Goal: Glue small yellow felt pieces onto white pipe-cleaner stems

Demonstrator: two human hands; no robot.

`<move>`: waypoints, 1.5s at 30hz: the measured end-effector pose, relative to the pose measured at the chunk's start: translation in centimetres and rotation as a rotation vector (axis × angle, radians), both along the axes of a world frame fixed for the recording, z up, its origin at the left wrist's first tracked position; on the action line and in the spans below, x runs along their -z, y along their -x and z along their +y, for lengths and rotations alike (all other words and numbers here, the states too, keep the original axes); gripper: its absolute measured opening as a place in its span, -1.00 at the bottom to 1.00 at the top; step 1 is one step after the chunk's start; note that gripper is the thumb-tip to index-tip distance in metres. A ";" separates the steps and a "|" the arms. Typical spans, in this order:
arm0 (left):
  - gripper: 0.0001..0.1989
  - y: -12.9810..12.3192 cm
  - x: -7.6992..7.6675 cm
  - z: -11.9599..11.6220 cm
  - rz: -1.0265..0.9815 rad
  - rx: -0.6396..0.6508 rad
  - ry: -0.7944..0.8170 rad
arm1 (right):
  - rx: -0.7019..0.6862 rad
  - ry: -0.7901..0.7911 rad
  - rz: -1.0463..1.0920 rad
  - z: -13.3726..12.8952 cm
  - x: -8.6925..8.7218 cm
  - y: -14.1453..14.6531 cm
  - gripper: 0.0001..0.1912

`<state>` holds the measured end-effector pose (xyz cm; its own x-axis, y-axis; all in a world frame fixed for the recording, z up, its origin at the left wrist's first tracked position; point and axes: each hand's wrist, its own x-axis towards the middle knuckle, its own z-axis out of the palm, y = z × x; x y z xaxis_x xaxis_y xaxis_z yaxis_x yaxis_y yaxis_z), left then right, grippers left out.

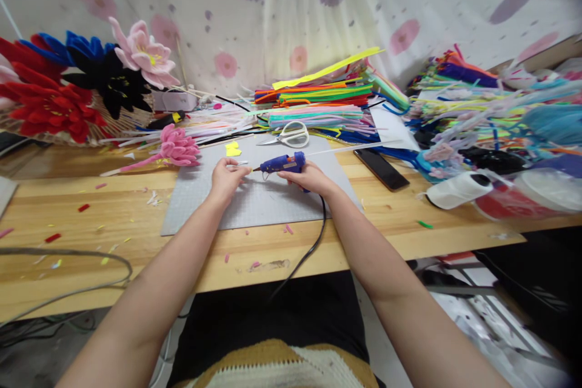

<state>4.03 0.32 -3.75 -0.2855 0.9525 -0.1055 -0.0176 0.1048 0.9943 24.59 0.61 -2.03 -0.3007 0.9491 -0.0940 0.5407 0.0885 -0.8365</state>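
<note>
My right hand (310, 177) is wrapped round the handle of a blue glue gun (282, 163), whose nozzle points left and a long clear glue stick (352, 147) sticks out of its back. My left hand (227, 179) is pinched at the nozzle tip, on a small piece too tiny to make out. Both hands are above the grey cutting mat (259, 212). Small yellow pieces (233, 149) lie on the mat beyond my left hand. White-handled scissors (293, 134) rest at the mat's back edge.
A pink fuzzy flower (178, 147) lies left of the mat, with large fuzzy flowers (50, 106) behind it. Bundles of pipe cleaners (318, 115) fill the back. A black phone (382, 168) and white bottle (459, 190) are on the right. The gun's black cord (313, 248) hangs over the front edge.
</note>
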 end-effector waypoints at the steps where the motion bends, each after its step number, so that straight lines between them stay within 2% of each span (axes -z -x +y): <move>1: -0.60 0.0 0.0 0.0 0.001 0.002 -0.001 | 0.000 -0.002 0.003 0.0 0.0 0.0 -0.56; 20: -0.62 -0.1 -0.2 -0.1 0.005 0.020 0.020 | 0.023 -0.022 0.011 -0.1 -0.3 0.1 -0.58; 35: -0.61 0.3 0.3 0.4 -0.047 0.011 -0.018 | -0.031 0.028 -0.009 0.1 0.2 -0.3 -0.56; 45: -0.59 0.4 0.0 0.3 -0.111 -0.003 0.002 | 0.070 -0.010 -0.008 0.3 -0.2 -1.5 -0.54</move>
